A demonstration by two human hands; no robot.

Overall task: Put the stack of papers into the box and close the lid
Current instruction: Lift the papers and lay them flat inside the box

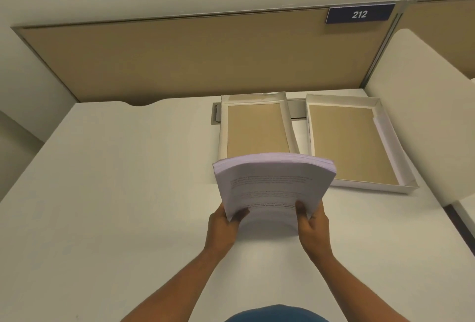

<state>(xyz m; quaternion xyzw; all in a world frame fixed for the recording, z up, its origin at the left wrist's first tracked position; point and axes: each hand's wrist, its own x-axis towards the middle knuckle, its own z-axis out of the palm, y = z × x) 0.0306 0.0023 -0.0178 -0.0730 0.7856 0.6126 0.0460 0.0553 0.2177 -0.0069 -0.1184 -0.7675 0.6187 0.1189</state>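
Note:
I hold a thick stack of white printed papers above the desk, its far edge drooping toward the boxes. My left hand grips the near left corner and my right hand grips the near right corner. Just beyond the stack lies an open shallow white box with a brown cardboard bottom. To its right lies a second shallow white tray, also brown inside; which of the two is the lid I cannot tell. Both are empty.
The white desk runs to a tan partition panel at the back, with a blue "212" sign. A grey cable slot sits behind the left box. A white divider borders the right side.

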